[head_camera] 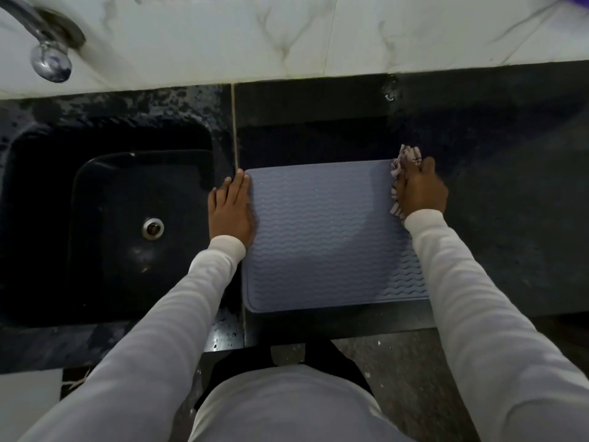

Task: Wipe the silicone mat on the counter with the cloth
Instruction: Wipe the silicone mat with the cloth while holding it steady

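Head cam is all I've got on my end, looking straight down at a dark counter [494,218]. The grey-blue silicone mat [328,237] with its wavy ridges lies flat near the counter's front edge, just right of the black sink [105,218].

Left hand [231,212] is flat and open, fingers together, pressing down on the mat's left edge, about half on the mat and half on the counter strip beside the sink. It isn't gripping anything.

Right hand [420,189] sits at the mat's far right corner, closed around the cloth [403,167]. The cloth is a pale, striped, bunched-up rag, and bits of it poke out past the fingers on the far side and along the hand's left edge onto the mat. So the cloth touches the mat right at that right edge, and most of the mat lies open between the two hands.

A tap [47,55] juts over the pale marble ledge [287,36] behind the sink. White sleeves cover both arms.
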`<state>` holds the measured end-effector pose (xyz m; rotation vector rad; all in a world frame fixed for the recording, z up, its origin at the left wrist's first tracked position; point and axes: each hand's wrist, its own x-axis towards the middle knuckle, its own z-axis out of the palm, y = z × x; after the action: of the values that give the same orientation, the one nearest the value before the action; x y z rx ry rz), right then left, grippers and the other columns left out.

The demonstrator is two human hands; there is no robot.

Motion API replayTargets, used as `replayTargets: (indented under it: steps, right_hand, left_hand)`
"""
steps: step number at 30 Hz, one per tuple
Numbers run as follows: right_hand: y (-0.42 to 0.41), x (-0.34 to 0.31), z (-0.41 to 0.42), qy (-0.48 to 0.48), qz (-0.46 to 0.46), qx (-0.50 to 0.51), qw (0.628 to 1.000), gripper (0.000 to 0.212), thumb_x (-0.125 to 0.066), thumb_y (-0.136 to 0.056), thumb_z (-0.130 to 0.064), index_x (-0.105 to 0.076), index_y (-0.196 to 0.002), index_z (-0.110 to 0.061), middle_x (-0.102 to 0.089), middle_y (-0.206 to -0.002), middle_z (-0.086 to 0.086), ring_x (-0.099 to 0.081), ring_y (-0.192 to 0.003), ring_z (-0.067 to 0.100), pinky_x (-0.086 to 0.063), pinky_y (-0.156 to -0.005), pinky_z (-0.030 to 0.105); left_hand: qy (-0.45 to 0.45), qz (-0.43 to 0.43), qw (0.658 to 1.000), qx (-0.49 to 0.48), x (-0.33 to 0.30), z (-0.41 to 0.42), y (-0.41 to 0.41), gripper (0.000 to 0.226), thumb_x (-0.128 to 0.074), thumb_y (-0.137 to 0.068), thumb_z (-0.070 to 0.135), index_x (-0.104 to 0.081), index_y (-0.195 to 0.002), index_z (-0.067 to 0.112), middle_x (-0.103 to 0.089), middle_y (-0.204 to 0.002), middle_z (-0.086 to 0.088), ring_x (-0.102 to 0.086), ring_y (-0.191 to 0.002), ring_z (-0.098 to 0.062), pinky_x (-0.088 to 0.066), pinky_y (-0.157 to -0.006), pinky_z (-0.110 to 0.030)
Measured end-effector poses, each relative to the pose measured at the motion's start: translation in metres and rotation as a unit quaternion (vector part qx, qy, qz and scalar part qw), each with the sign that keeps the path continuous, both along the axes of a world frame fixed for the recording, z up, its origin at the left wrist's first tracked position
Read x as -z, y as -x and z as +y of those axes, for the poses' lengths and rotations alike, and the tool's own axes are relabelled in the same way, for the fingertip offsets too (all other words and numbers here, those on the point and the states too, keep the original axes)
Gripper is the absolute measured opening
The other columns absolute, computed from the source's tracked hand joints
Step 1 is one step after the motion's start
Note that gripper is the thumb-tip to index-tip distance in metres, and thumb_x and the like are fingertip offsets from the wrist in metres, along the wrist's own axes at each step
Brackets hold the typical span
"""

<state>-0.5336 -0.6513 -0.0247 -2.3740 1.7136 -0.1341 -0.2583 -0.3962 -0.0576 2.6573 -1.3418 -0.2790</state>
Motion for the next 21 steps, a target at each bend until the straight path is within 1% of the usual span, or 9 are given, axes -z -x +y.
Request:
replayTargets:
  steps: [3, 5, 7, 11, 13, 15, 16, 19, 21]
  right_hand:
    - [-0.006, -0.005, 0.008, 0.018, -0.001, -0.026, 0.999, 0.038, -0.049, -0.095, -0.030, -0.050, -0.129, -0.014, -0.047, -0.117, 0.019, -0.058, -0.085, 0.043, -0.049, -0.074, 0.047]
    - [-0.020, -0.011, 0.020, 0.033, -0.043, -0.036, 0.998, 0.037, -0.050, -0.093, -0.027, -0.054, -0.127, -0.010, -0.048, -0.117, 0.021, -0.058, -0.084, 0.042, -0.048, -0.071, 0.044]
    - [-0.047, -0.018, 0.045, 0.054, -0.084, -0.067, 0.993, 0.037, -0.051, -0.093, -0.026, -0.055, -0.127, -0.011, -0.051, -0.115, 0.021, -0.058, -0.084, 0.038, -0.048, -0.069, 0.040]
    - [-0.126, -0.020, 0.121, -0.001, -0.143, -0.184, 0.972, 0.040, -0.055, -0.092, -0.024, -0.052, -0.132, -0.018, -0.053, -0.117, 0.014, -0.060, -0.086, 0.031, -0.054, -0.071, 0.040]
    - [-0.168, -0.014, 0.159, -0.048, -0.134, -0.224, 0.964, 0.042, -0.050, -0.096, -0.026, -0.046, -0.137, -0.018, -0.049, -0.124, 0.013, -0.062, -0.090, 0.029, -0.055, -0.073, 0.042]
    - [-0.195, -0.010, 0.185, -0.093, -0.096, -0.207, 0.969, 0.044, -0.044, -0.099, -0.026, -0.038, -0.142, -0.016, -0.044, -0.131, 0.012, -0.060, -0.098, 0.028, -0.052, -0.080, 0.041]
    - [-0.200, -0.009, 0.193, -0.100, -0.077, -0.192, 0.973, 0.046, -0.043, -0.099, -0.025, -0.035, -0.143, -0.015, -0.042, -0.133, 0.013, -0.059, -0.099, 0.028, -0.051, -0.080, 0.040]
    - [-0.195, -0.005, 0.191, -0.063, -0.021, -0.223, 0.973, 0.043, -0.046, -0.098, -0.019, -0.037, -0.139, -0.012, -0.038, -0.136, 0.017, -0.061, -0.095, 0.030, -0.052, -0.074, 0.041]
    - [-0.188, -0.002, 0.180, -0.035, -0.014, -0.261, 0.965, 0.044, -0.050, -0.096, -0.018, -0.038, -0.138, -0.011, -0.039, -0.137, 0.019, -0.063, -0.091, 0.032, -0.052, -0.072, 0.043]
  left_hand:
    - [-0.018, -0.008, 1.000, 0.003, 0.000, -0.001, 0.000, 0.064, -0.036, -0.096, 0.025, -0.013, -0.156, 0.020, -0.012, -0.164, 0.002, -0.016, -0.148, -0.025, -0.012, -0.120, -0.047]
    - [-0.022, -0.008, 1.000, 0.002, -0.001, -0.001, 0.000, 0.064, -0.036, -0.095, 0.024, -0.014, -0.156, 0.020, -0.012, -0.164, 0.002, -0.017, -0.148, -0.025, -0.013, -0.120, -0.048]
    - [-0.017, -0.005, 1.000, -0.002, -0.003, -0.001, 0.000, 0.063, -0.035, -0.095, 0.023, -0.017, -0.156, 0.020, -0.015, -0.163, 0.003, -0.020, -0.147, -0.025, -0.015, -0.119, -0.049]
    - [-0.003, 0.004, 1.000, 0.003, -0.003, 0.000, -0.002, 0.059, -0.033, -0.096, 0.025, -0.025, -0.154, 0.020, -0.021, -0.162, 0.004, -0.026, -0.144, -0.025, -0.018, -0.117, -0.048]
    - [0.005, 0.004, 1.000, -0.002, -0.002, -0.001, -0.004, 0.057, -0.034, -0.097, 0.030, -0.029, -0.153, 0.022, -0.025, -0.160, 0.004, -0.029, -0.143, -0.025, -0.019, -0.115, -0.048]
    - [-0.006, -0.001, 1.000, -0.004, 0.001, -0.001, -0.005, 0.059, -0.041, -0.098, 0.038, -0.026, -0.153, 0.023, -0.026, -0.160, 0.003, -0.028, -0.144, -0.025, -0.018, -0.117, -0.047]
    - [-0.011, -0.006, 1.000, -0.002, 0.002, 0.001, -0.005, 0.062, -0.044, -0.098, 0.041, -0.024, -0.153, 0.024, -0.026, -0.160, 0.003, -0.027, -0.144, -0.025, -0.017, -0.119, -0.047]
    - [-0.013, -0.018, 1.000, 0.013, 0.006, 0.003, -0.006, 0.064, -0.044, -0.098, 0.041, -0.021, -0.155, 0.025, -0.021, -0.162, 0.005, -0.026, -0.144, -0.024, -0.016, -0.119, -0.047]
    - [-0.014, -0.015, 1.000, 0.012, 0.007, 0.003, -0.007, 0.062, -0.042, -0.098, 0.039, -0.021, -0.155, 0.024, -0.020, -0.162, 0.005, -0.026, -0.145, -0.023, -0.017, -0.118, -0.047]
